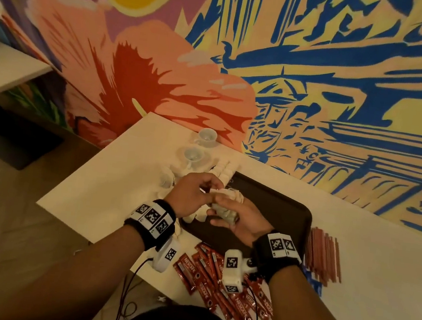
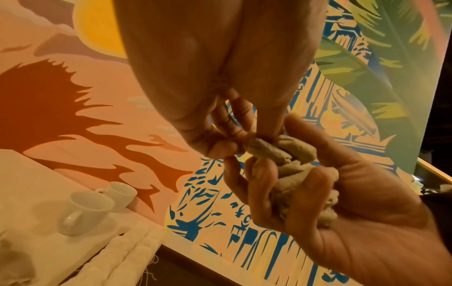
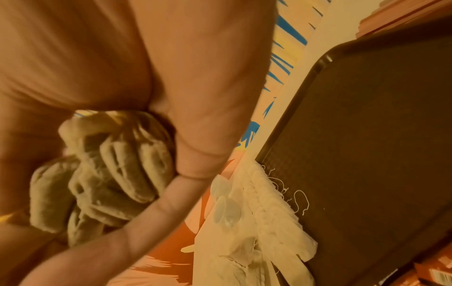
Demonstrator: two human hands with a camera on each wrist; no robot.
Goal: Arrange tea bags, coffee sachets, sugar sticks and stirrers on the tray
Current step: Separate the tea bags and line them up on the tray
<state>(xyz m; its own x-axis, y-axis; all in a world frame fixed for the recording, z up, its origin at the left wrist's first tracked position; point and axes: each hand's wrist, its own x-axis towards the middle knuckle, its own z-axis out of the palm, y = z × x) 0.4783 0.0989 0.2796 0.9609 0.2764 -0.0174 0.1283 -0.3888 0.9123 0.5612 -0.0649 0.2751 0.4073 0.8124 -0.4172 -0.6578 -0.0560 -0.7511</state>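
While the right hand (image 1: 235,217) cups a bunch of tea bags (image 1: 226,203) over the tray (image 1: 285,206) and left fingers (image 2: 234,133) pinch one bag, peel it off singly, keeping strings untangled, and lay it flat.

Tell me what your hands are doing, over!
Right hand grips bunch of tea bags. Left hand pinches one off the bunch. Tray bare below, row of tea bags along its edge. Nothing in the way.

A café or hotel refreshment corner, it seems — a bright painted mural (image 1: 317,79) behind a pale counter (image 1: 115,165) set with white cups (image 1: 207,134), a serving tray (image 1: 285,206) and Nescafé sachets (image 1: 207,282).
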